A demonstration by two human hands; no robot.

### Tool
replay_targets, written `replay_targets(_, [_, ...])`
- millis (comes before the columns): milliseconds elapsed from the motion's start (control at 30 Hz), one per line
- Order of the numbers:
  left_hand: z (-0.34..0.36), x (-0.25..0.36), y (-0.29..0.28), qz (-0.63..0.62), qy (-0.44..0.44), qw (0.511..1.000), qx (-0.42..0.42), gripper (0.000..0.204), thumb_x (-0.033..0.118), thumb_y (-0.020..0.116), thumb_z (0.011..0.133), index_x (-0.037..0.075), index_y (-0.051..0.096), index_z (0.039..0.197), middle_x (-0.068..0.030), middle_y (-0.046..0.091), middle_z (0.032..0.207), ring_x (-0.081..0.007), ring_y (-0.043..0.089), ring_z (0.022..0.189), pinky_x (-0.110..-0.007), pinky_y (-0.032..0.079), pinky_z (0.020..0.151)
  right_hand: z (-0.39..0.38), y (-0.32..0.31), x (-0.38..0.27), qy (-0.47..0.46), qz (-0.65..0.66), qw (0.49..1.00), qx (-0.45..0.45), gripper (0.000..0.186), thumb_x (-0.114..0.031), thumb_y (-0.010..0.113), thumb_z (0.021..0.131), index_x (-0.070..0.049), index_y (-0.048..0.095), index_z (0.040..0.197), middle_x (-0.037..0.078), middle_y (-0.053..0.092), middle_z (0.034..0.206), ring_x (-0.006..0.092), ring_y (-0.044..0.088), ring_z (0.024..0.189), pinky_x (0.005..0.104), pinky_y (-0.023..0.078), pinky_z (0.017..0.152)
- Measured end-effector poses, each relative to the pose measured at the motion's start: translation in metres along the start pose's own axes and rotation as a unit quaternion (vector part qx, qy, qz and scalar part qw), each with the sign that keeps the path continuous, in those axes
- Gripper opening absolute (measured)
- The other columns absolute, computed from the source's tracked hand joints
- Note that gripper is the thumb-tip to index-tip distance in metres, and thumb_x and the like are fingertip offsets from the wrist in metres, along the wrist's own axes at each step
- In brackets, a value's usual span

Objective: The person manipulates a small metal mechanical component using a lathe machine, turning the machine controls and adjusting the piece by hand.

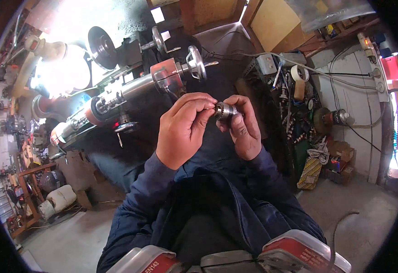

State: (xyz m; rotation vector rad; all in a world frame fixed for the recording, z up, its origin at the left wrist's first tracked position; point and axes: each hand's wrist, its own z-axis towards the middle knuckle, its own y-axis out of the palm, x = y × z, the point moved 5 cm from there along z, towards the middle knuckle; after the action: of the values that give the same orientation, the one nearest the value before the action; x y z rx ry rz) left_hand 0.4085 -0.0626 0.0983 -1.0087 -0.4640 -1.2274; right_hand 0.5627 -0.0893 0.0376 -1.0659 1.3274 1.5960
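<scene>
While both forearms in dark blue sleeves rise from the lower edge, the two hands meet just above the middle of the view around a small drill chuck (225,110). It is a short, stubby metal cylinder, grey and shiny, with a darker band around its body and a lighter, brighter end facing toward three o'clock; fine detail such as teeth or knurling is too blurred to tell. The left hand (183,132) sits at nine o'clock of the chuck, its fingers curled over and its thumb and forefinger tips pressed together on the chuck's near end. The right hand (243,127) cradles the chuck from three and six o'clock, fingers bent around its body and thumb laid along the underside, so the part is pinched between both hands and held in the air, clear of any surface. Behind the hands, toward eleven o'clock, lies a lathe (130,88) with a long polished barrel, and a spoked handwheel (196,62) stands near twelve o'clock of the left hand. A roll of pale tape (300,73) hangs on the cluttered wall at two o'clock, well apart from the hands.
</scene>
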Motion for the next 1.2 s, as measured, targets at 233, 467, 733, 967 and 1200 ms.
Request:
replay_targets(233, [-0.004, 0.001, 0.003, -0.028, 0.005, 0.999, 0.043, 0.006, 0.0, 0.07, 0.089, 0.0, 0.068, 0.095, -0.0109, 0.071, 0.101, -0.0246, 0.072, 0.088, -0.03, 0.057, 0.076, 0.003, 0.007, -0.001, 0.014, 0.067, 0.998, 0.005, 0.041, -0.038, 0.05, 0.105, -0.004, 0.043, 0.127, 0.006, 0.052, 0.104, 0.0104, 0.052, 0.085, 0.0259, 0.043, 0.073])
replay_targets(467, [-0.005, 0.003, 0.004, -0.002, 0.016, 0.998, 0.059, 0.008, -0.001, 0.07, 0.088, 0.001, 0.068, 0.095, -0.0106, 0.07, 0.099, -0.0254, 0.071, 0.086, -0.03, 0.057, 0.074, 0.006, 0.005, 0.009, 0.064, 0.121, 0.99, -0.039, 0.05, -0.043, 0.051, 0.104, -0.003, 0.042, 0.133, 0.008, 0.055, 0.098, 0.012, 0.054, 0.08, 0.0271, 0.043, 0.069])
replay_targets(733, [-0.005, 0.01, 0.006, 0.025, 0.05, 0.996, 0.069, 0.009, -0.005, 0.071, 0.086, -0.003, 0.064, 0.092, -0.0139, 0.071, 0.096, -0.0219, 0.071, 0.083, -0.029, 0.057, 0.071, 0.012, 0.01, -0.001, 0.003, 0.126, 0.992, 0.018, 0.049, -0.044, 0.044, 0.107, -0.003, 0.045, 0.133, 0.006, 0.058, 0.092, 0.0095, 0.054, 0.073, 0.0245, 0.042, 0.061])
replay_targets(967, [-0.001, 0.019, 0.004, 0.036, 0.072, 0.995, 0.065, 0.012, -0.005, 0.073, 0.083, -0.002, 0.066, 0.092, -0.0132, 0.071, 0.096, -0.0236, 0.071, 0.083, -0.03, 0.057, 0.071, 0.009, 0.01, 0.005, 0.063, 0.077, 0.993, 0.061, 0.062, -0.058, 0.034, 0.105, -0.002, 0.057, 0.119, -0.001, 0.055, 0.067, 0.0042, 0.044, 0.048, 0.0205, 0.032, 0.044])
replay_targets(1200, [-0.004, 0.014, 0.004, 0.036, 0.06, 0.994, 0.08, 0.01, -0.003, 0.073, 0.085, -0.002, 0.065, 0.091, -0.0135, 0.071, 0.094, -0.0238, 0.071, 0.082, -0.03, 0.057, 0.071, 0.01, 0.009, 0.001, 0.063, 0.071, 0.994, 0.049, 0.058, -0.054, 0.038, 0.105, -0.002, 0.056, 0.121, 0.0, 0.058, 0.078, 0.0045, 0.049, 0.056, 0.0196, 0.036, 0.048])
